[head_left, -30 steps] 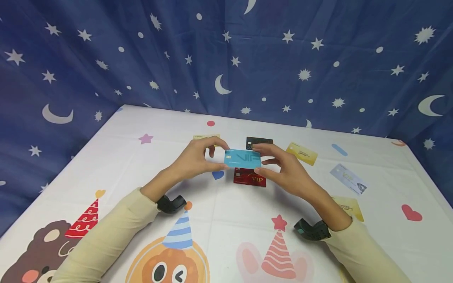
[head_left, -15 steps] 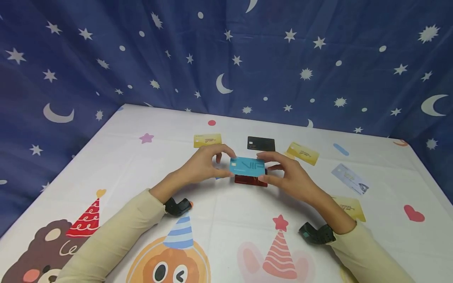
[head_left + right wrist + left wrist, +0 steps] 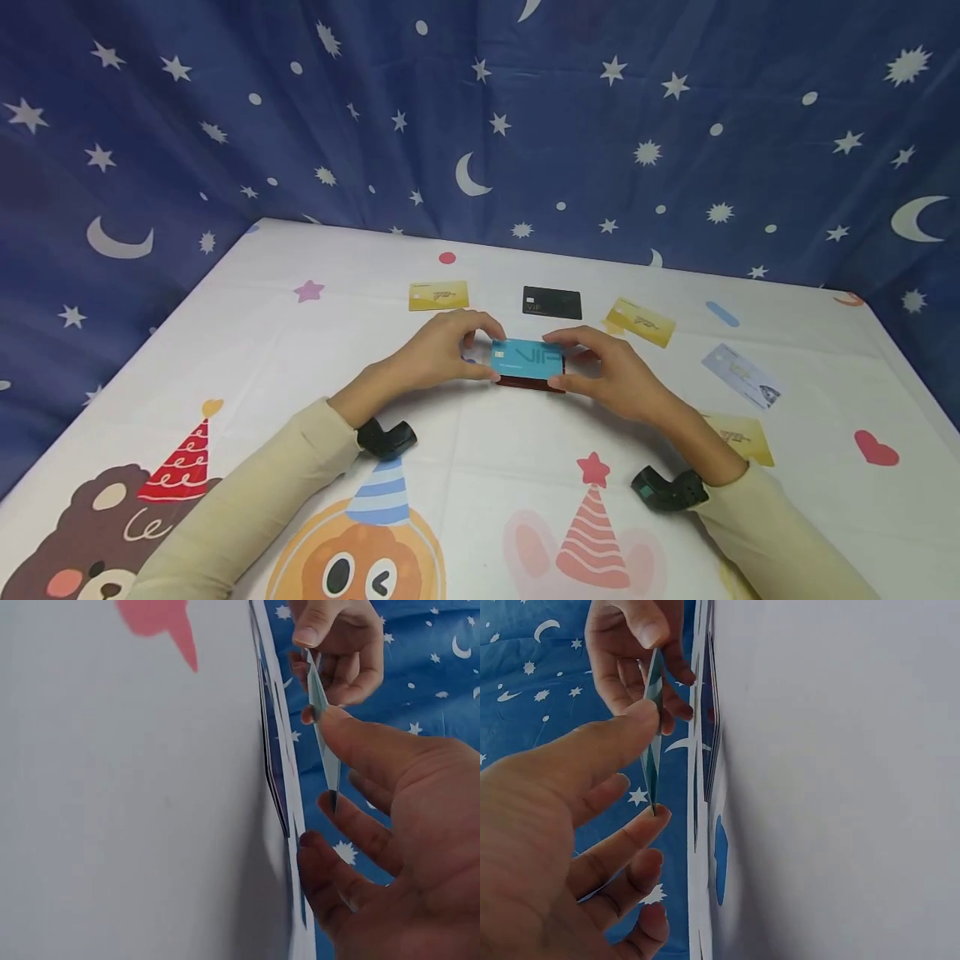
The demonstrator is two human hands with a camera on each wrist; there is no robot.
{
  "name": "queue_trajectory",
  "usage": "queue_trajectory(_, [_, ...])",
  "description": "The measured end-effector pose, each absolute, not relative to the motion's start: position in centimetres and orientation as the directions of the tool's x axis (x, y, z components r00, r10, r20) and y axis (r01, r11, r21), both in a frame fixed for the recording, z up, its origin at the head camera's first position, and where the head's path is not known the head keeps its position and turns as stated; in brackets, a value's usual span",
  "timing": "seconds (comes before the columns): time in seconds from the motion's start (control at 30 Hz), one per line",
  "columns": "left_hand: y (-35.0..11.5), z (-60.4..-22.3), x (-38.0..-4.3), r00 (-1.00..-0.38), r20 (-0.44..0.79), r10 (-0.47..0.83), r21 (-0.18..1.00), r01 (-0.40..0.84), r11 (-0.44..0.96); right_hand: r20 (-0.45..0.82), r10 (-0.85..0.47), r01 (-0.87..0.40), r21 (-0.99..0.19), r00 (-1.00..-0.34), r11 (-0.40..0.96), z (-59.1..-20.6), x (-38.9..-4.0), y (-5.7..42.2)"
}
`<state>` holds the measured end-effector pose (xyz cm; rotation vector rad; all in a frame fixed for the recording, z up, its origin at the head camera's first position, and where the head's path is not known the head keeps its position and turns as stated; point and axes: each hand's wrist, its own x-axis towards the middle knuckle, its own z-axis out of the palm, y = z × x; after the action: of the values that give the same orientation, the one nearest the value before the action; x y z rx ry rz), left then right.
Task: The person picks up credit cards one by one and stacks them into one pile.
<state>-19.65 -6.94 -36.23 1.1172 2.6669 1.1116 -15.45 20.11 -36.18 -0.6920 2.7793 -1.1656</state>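
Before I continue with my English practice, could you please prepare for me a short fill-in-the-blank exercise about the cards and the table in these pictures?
1. The left grip and the right grip both hold the same VIP card, coloured light ____.
2. In the back row, the middle card, between two gold cards, has the colour ____.
3. On the tablecloth, the print farthest to the right has the shape of a ____.

Missing words: blue; black; heart.

Sleeved arms (image 3: pixel 262 492) reach toward the far edge of the desk (image 3: pixel 480 500); left grip (image 3: pixel 435 352) and right grip (image 3: pixel 611 371) face each other, pinching.
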Motion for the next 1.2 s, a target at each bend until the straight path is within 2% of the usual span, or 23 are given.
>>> queue_trajectory(0.27, [-6.4, -36.8, -19.3, -0.731, 0.162, 0.663, 0.619, 0.599, 0.509, 0.128, -0.445, -0.406, -0.679, -0.886, 0.612, -37.0, -15.8, 20.7])
queue_trajectory(0.6, [-5.7, -37.6, -18.8, -0.755, 0.168, 0.633, 0.606, 0.586, 0.538, 0.161, -0.478, -0.456, -0.654, -0.863, 0.603, -38.0, -16.3, 21.2])
queue_trajectory(1.2, [-5.7, -37.8, -18.8, -0.745, 0.168, 0.645, 0.609, 0.593, 0.527, 0.179, -0.488, -0.484, -0.619, -0.854, 0.619, -38.1, -16.3, 21.3])
